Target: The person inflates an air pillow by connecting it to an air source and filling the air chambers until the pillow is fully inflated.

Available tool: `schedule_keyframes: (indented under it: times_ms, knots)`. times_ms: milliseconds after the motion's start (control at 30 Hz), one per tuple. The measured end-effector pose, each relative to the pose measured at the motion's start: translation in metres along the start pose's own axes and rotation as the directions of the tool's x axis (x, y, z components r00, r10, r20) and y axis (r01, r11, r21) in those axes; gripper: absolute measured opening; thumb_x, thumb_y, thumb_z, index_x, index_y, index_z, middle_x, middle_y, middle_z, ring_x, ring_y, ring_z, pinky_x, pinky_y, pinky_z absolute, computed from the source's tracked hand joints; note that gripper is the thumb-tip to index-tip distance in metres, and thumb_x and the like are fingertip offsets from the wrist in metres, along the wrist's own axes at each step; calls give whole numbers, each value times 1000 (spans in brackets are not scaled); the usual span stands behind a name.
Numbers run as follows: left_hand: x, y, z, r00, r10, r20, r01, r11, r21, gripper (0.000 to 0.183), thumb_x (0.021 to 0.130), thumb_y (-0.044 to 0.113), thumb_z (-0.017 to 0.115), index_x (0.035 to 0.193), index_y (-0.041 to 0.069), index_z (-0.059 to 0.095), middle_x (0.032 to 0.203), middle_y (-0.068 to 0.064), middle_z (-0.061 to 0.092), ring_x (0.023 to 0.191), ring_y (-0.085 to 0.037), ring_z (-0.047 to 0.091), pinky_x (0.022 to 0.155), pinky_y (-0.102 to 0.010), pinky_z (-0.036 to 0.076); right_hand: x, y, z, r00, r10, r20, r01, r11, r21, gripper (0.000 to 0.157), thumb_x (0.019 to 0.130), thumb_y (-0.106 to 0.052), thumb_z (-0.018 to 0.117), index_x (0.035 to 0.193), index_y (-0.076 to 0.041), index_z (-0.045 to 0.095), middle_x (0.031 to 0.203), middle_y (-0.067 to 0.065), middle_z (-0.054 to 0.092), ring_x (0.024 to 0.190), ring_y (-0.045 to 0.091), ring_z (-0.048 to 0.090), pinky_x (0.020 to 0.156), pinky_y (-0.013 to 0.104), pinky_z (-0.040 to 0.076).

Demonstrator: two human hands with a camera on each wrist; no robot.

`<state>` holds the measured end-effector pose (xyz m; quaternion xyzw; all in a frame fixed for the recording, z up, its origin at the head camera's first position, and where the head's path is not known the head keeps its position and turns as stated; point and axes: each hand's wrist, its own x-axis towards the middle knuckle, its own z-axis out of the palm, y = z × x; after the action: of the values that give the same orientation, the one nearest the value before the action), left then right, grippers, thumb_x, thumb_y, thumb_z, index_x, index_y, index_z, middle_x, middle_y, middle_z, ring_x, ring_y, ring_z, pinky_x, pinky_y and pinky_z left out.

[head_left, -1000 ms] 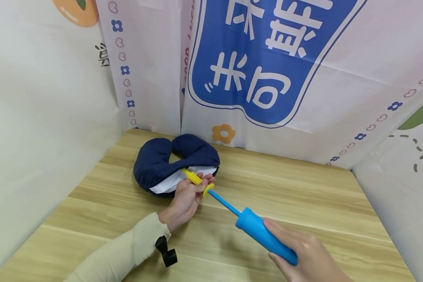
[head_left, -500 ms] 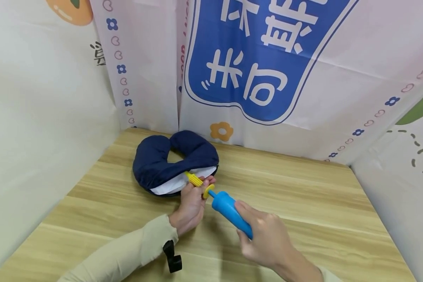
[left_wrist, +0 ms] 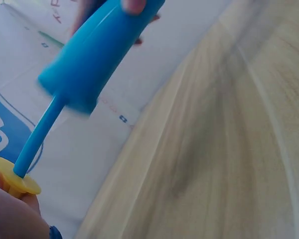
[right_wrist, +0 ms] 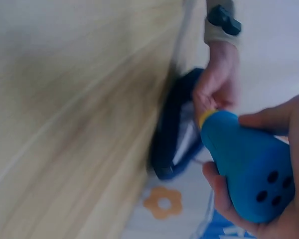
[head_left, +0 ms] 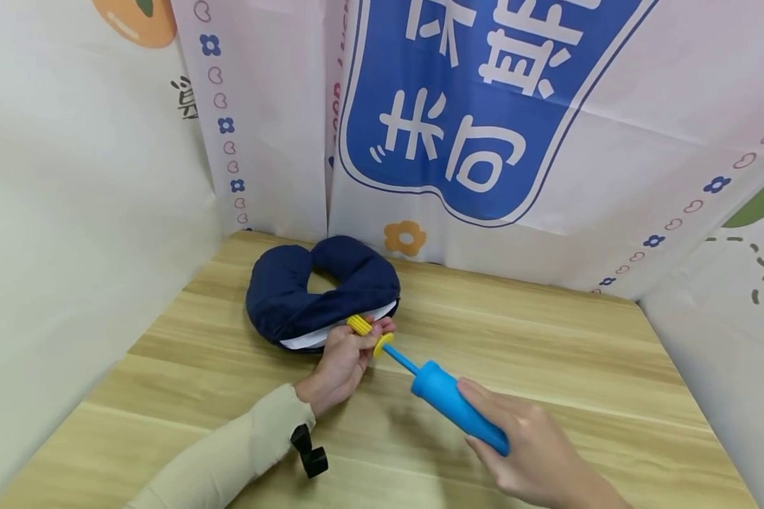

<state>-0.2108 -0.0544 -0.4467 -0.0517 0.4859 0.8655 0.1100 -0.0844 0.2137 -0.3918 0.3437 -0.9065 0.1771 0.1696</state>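
A navy U-shaped neck pillow [head_left: 280,297] lies at the back left of the table, its front seam gaping over a white lining [head_left: 302,341]. My left hand [head_left: 344,357] pinches the yellow nozzle end [head_left: 359,325] of a hand pump right at that opening; the nozzle's tip is hidden there. A yellow disc [head_left: 383,345] sits just beyond the fingers. My right hand [head_left: 528,445] grips the pump's blue handle [head_left: 458,403], and a length of thin blue rod [head_left: 401,358] shows between handle and disc. In the right wrist view, the handle's end [right_wrist: 269,191] has several dark holes.
The wood-grain table [head_left: 579,353] is bounded by a printed white backdrop [head_left: 280,141] behind and a pale wall [head_left: 70,233] on the left. A black strap mount [head_left: 308,452] hangs at the left sleeve [head_left: 229,445].
My right hand first pushed the blue handle in close to the yellow disc, then drew it partway back toward the lower right. My left hand stays on the nozzle, whose tip has gone from sight.
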Motion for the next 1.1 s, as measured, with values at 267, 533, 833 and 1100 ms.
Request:
schedule_keyframes:
  times_ms: [267,533,833,1100]
  knots:
    - [-4,3,13,999,2,-48,-6,997,-76,18,108,0,52,125,4,48,105,3,77,99,-7,75,79,-13,52,-24,-8,-35,994,103,25,-103,994,-27,86,71,-13,97,150,-18,61,134,1,74,105,21,79,78,35,66]
    - [-15,-10,30,983,48,-179,-72,989,-130,17,109,3,53,125,0,50,108,1,76,98,-6,73,89,-17,56,16,-24,-6,993,8,-118,-26,988,-155,68,66,-14,91,131,-7,73,117,8,81,87,18,81,67,35,65]
    - [-8,-4,21,998,22,-58,-24,999,-28,35,108,3,54,140,-7,45,111,0,77,103,-8,73,93,-19,57,50,-20,39,987,-48,-155,18,982,-186,65,67,-12,91,129,-2,73,122,13,79,78,18,79,60,32,62]
    - [-4,12,-2,1000,-9,-26,9,1000,-23,27,108,0,53,134,0,46,114,1,77,101,-6,76,89,-17,57,19,-6,13,990,-128,-54,123,988,-92,70,82,-17,88,145,-1,62,138,16,71,100,24,80,73,37,66]
